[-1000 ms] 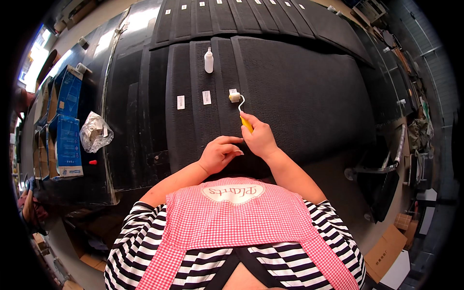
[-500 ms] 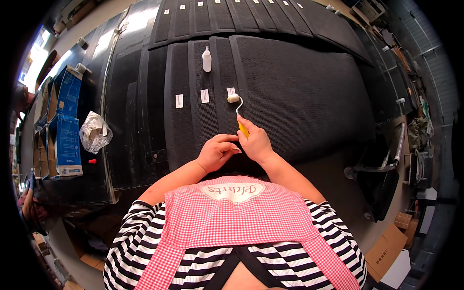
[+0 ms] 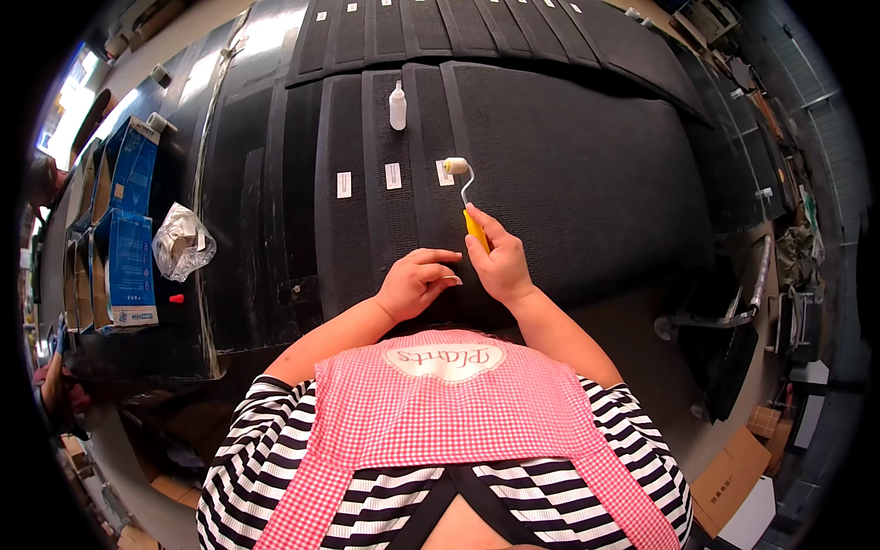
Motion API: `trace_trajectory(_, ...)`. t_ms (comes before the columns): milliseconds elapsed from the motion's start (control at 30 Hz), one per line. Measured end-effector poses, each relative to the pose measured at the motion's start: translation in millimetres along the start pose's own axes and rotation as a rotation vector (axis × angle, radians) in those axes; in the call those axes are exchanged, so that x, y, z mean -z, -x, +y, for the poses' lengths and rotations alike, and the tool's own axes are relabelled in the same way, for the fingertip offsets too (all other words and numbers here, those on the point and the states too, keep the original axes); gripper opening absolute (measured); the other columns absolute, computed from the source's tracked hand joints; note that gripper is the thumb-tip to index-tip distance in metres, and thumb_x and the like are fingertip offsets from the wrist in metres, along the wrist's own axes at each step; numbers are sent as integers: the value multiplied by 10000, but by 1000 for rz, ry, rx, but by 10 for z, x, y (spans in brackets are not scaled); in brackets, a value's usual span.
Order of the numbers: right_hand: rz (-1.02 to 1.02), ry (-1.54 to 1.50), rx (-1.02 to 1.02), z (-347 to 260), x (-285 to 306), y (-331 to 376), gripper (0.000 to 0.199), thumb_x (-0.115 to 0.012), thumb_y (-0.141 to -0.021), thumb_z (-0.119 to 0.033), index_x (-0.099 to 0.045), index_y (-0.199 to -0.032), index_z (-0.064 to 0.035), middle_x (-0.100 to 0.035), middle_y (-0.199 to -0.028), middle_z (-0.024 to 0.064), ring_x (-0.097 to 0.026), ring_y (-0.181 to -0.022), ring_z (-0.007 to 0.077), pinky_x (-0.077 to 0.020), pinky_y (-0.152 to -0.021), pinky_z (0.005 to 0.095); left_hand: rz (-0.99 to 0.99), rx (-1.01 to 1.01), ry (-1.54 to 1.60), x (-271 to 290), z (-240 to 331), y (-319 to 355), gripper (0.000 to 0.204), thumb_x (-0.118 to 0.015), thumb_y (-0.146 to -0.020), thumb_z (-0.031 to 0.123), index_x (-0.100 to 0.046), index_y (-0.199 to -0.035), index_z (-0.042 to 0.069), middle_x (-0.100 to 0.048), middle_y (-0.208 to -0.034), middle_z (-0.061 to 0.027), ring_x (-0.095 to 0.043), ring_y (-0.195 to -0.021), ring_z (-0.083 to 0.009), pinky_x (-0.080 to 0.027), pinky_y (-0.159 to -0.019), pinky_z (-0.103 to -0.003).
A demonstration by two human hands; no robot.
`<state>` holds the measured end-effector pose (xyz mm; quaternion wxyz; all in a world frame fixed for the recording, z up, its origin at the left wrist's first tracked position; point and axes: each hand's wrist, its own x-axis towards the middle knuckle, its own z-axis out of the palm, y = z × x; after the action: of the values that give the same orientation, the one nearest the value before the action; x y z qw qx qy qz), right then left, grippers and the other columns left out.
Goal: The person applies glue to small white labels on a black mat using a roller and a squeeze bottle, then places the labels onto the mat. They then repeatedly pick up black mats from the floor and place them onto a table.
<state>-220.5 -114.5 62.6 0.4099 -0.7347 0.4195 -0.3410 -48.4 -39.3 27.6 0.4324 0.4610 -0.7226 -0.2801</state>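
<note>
My right hand (image 3: 500, 263) is closed round the yellow handle of a small paint roller (image 3: 456, 166). The roller's pale head is over the right part of a white label (image 3: 445, 174) on a black ribbed mat (image 3: 559, 165). My left hand (image 3: 417, 282) hovers at the mat's near edge, fingers loosely bent and apart, nothing visible in it. Two more white labels, a middle one (image 3: 393, 176) and a left one (image 3: 344, 185), lie in a row on the mat's strips. Beyond them a white squeeze bottle (image 3: 397, 107) stands on the mat.
More black mats (image 3: 403, 37) with small labels lie at the far side. On the left are blue cardboard boxes (image 3: 133, 261), a clear plastic bag (image 3: 183, 241) and a small red cap (image 3: 176, 299). Another person's arm (image 3: 53, 371) shows at the left rim.
My right hand has moved a little right and away from me, shifting the roller off to the right side of the label. My left hand has barely moved; its fingers now look more spread.
</note>
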Motion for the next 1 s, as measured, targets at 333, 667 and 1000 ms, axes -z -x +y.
trace_trajectory(333,-108,336,-68,49,-87,21,429,-594,-845,-165,-560,-1268,-103,-655,-1003,179,-640,-888,344,-516,-791,398,16,-18,-38,-25,-33,9,73,-713,-778,137,-691,-831,92,-662,-1070,-68,-625,-932,-250,-512,-806,-341)
trace_trajectory(667,-21,157,-46,-7,-42,-107,411,-585,-862,-89,-556,-1270,-48,-670,-1066,152,-661,-921,195,-498,-813,284,10,-10,-20,-8,-17,-5,79,-714,-780,140,-690,-832,85,-663,-1082,-62,-625,-932,-242,-514,-798,-334)
trace_trajectory(1000,-88,279,-165,31,-176,-407,416,-558,-849,-187,-569,-1249,-74,-646,-1095,183,-632,-981,341,-495,-853,406,6,-3,-2,-3,-22,0,79,-711,-783,132,-692,-841,83,-663,-1085,-69,-627,-947,-245,-511,-813,-335)
